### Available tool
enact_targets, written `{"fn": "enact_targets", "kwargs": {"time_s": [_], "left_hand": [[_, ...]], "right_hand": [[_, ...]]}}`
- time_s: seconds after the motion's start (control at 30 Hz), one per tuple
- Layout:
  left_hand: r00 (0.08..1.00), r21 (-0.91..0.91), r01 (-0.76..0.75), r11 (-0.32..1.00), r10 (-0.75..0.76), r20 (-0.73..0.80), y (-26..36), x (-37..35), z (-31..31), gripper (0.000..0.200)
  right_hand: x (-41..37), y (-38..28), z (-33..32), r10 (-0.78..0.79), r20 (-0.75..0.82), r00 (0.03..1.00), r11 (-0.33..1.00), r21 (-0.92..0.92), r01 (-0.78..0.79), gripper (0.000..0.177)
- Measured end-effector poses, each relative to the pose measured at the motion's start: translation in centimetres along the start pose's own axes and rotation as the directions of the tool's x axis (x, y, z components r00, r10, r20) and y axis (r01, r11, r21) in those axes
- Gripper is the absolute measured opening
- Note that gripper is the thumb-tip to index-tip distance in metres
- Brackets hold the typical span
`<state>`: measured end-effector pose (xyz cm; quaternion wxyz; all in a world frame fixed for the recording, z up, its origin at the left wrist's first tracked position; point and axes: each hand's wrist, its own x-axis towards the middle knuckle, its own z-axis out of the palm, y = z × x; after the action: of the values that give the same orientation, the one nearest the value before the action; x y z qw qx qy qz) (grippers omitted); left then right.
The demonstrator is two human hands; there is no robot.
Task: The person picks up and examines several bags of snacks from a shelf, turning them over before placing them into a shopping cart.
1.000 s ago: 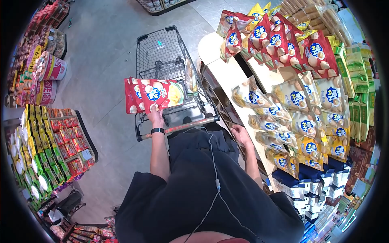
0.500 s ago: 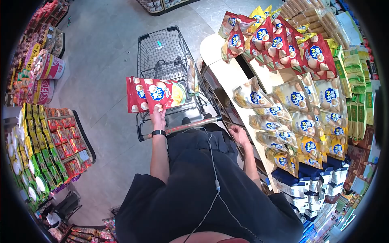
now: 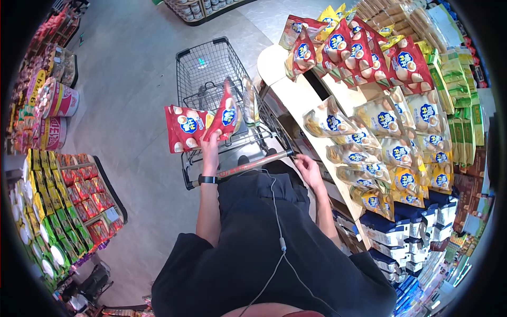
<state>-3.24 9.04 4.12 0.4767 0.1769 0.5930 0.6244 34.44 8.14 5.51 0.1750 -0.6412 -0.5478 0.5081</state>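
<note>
My left hand (image 3: 209, 150) is closed on two red snack bags, gripping them near their lower edges above the rear of the shopping cart. One red snack bag (image 3: 179, 138) faces up on the left; the other red snack bag (image 3: 218, 128) stands tilted edge-on beside it. Both carry a blue and white logo. My right hand (image 3: 309, 171) is beside the right end of the cart handle (image 3: 248, 168), fingers partly extended with nothing visible in them. The wire shopping cart (image 3: 189, 68) stands in front of me, with a clear-wrapped package (image 3: 249, 100) along its right side.
On my right, a pale wooden display shelf (image 3: 280, 66) bears red bags (image 3: 338, 45), clear and yellow snack bags (image 3: 383, 119), and dark blue and white packs (image 3: 388, 232). To the left stand a rack of colourful packets (image 3: 79, 185) and pink tubs (image 3: 63, 100). Grey floor (image 3: 142, 153) lies between.
The right-hand red bag in my left hand has swung upright and apart from the other. My right hand has moved slightly toward the cart handle's end, its fingers extending.
</note>
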Motion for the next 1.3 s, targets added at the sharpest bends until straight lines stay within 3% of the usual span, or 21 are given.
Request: {"fn": "enact_targets", "kwargs": {"time_s": [0.03, 0.07, 0.13, 0.17, 0.2, 0.3, 0.33, 0.37, 0.4, 0.47, 0.53, 0.6, 0.73, 0.77, 0.97, 1.07, 1.17, 1.2, 1.27, 1.3], "left_hand": [[0.994, 0.091, -0.068, 0.994, 0.061, 0.086, 1.2, 0.1, 0.2, 0.023], [0.984, 0.128, -0.122, 0.984, 0.103, 0.146, 2.3, 0.1, 0.5, 0.021], [0.945, 0.19, -0.236, 0.953, 0.179, 0.274, 5.0, 0.1, 1.5, 0.019], [0.92, 0.136, -0.268, 0.954, 0.211, 0.331, 6.4, 0.0, 2.4, 0.015], [0.905, 0.152, -0.248, 0.957, 0.173, 0.388, 7.2, -0.3, 3.2, 0.013], [0.832, 0.249, -0.25, 0.936, 0.076, 0.549, 8.5, -1.1, 5.2, 0.008], [0.83, 0.149, -0.211, 0.966, 0.097, 0.549, 8.2, -1.8, 6.2, 0.008], [0.809, 0.095, -0.236, 0.967, 0.141, 0.57, 7.2, -1.8, 6.4, 0.009], [0.783, 0.04, -0.26, 0.965, 0.186, 0.593, 6.9, -1.8, 6.9, 0.01], [0.817, 0.005, -0.238, 0.971, 0.197, 0.541, 6.4, -2.6, 7.9, 0.012], [0.828, -0.005, -0.225, 0.974, 0.194, 0.527, 6.7, -3.5, 8.4, 0.013], [0.822, 0.011, -0.223, 0.975, 0.182, 0.54, 7.0, -4.2, 8.7, 0.014], [0.85, 0.031, -0.202, 0.979, 0.16, 0.502, 7.6, -3.3, 9.2, 0.014], [0.859, -0.031, -0.172, 0.985, 0.166, 0.485, 7.6, -3.1, 9.8, 0.019], [0.88, 0.083, -0.242, 0.967, 0.183, 0.437, 9.9, -2.6, 10.5, 0.031], [0.898, 0.078, -0.26, 0.963, 0.211, 0.385, 9.4, -1.5, 9.9, 0.042], [0.938, 0.132, -0.206, 0.97, 0.157, 0.308, 9.0, -1.1, 8.5, 0.043], [0.943, 0.15, -0.196, 0.969, 0.144, 0.301, 8.7, -0.8, 8.0, 0.043], [0.949, 0.175, -0.182, 0.968, 0.127, 0.288, 8.0, -0.7, 7.5, 0.043], [0.952, 0.182, -0.177, 0.967, 0.121, 0.283, 7.7, -0.7, 7.4, 0.043]], "right_hand": [[0.2, -0.6, 0.3, -0.044, -0.047, 0.998, 0.991, 0.124, 0.05, 0.047], [0.5, -1.3, 0.4, -0.131, -0.05, 0.99, 0.939, 0.313, 0.14, 0.061], [0.3, -5.5, 0.5, -0.269, -0.208, 0.94, 0.943, 0.14, 0.301, 0.08], [0.2, -7.5, 0.4, -0.322, -0.238, 0.916, 0.929, 0.108, 0.354, 0.083], [0.1, -9.6, 0.2, -0.374, -0.267, 0.888, 0.911, 0.073, 0.406, 0.087], [-1.2, -14.3, -1.4, -0.43, -0.125, 0.894, 0.864, 0.228, 0.448, 0.091], [-1.3, -15.1, -1.8, -0.442, -0.038, 0.896, 0.844, 0.321, 0.43, 0.091], [-0.5, -14.0, -1.7, -0.478, -0.001, 0.878, 0.833, 0.318, 0.453, 0.079], [-0.5, -13.9, -1.8, -0.408, 0.064, 0.911, 0.863, 0.354, 0.361, 0.075], [-0.7, -13.8, -1.9, -0.266, 0.191, 0.945, 0.895, 0.413, 0.168, 0.065], [-1.9, -15.1, -1.0, -0.365, 0.092, 0.926, 0.848, 0.445, 0.29, 0.057], [-2.8, -15.8, -1.2, -0.307, 0.073, 0.949, 0.918, 0.286, 0.275, 0.043], [-3.0, -16.4, -0.9, -0.333, 0.028, 0.942, 0.917, 0.244, 0.317, 0.041], [-3.0, -16.6, -0.4, -0.333, -0.062, 0.941, 0.895, 0.294, 0.336, 0.027], [-1.2, -15.5, -1.6, -0.323, -0.186, 0.928, 0.916, 0.185, 0.356, 0.037], [-1.4, -16.6, -4.7, -0.286, -0.293, 0.912, 0.838, 0.385, 0.386, 0.019], [0.4, -15.5, -10.1, -0.277, -0.536, 0.798, 0.807, 0.321, 0.495, 0.018], [0.3, -16.5, -12.3, -0.323, -0.631, 0.705, 0.764, 0.266, 0.588, 0.017], [0.3, -16.6, -17.4, -0.369, -0.742, 0.56, 0.78, 0.08, 0.62, 0.017], [-0.1, -18.5, -19.4, -0.399, -0.805, 0.439, 0.74, 0.001, 0.673, 0.018]]}}
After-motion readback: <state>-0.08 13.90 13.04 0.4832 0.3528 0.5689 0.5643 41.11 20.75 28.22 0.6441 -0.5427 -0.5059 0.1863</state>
